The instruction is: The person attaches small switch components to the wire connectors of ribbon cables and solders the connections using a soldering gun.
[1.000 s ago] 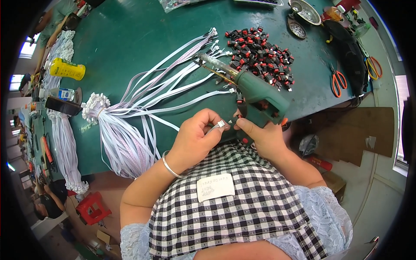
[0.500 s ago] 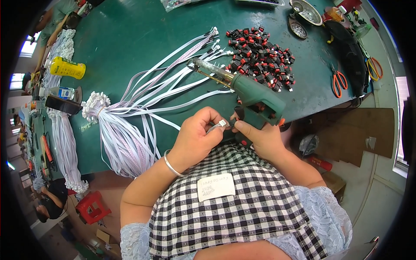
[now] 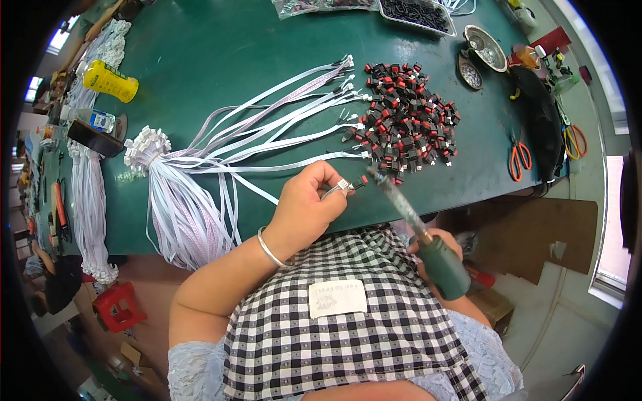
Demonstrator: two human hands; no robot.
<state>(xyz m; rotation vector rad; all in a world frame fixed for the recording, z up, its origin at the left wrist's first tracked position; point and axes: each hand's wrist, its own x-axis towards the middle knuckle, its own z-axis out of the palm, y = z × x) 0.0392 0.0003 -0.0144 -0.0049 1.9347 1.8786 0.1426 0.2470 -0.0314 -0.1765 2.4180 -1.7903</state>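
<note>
My left hand (image 3: 309,204) is closed, pinching the end of a cable with a white connector (image 3: 343,184) between thumb and forefinger. A small black-and-red part (image 3: 361,181) sticks out at the right of that connector. My right hand (image 3: 438,242) is wrapped round a green soldering gun (image 3: 447,273), whose body hides most of the fingers. The gun's long metal barrel (image 3: 403,204) points up and left, its tip just right of the small part and apart from it. A bundle of white flat cables (image 3: 190,214) lies left of my hands, several strands fanned toward the right.
A heap of black-and-red switch-like parts (image 3: 418,120) lies beyond the gun's tip. Orange-handled scissors (image 3: 519,160) and metal dishes (image 3: 487,50) are on the right, a tray of black pieces (image 3: 418,17) at the back. A yellow bottle (image 3: 110,80) stands left.
My right hand has drawn back from the connector to the right and nearer my body. The soldering gun has swung down from over the cables. My left hand keeps its pinch.
</note>
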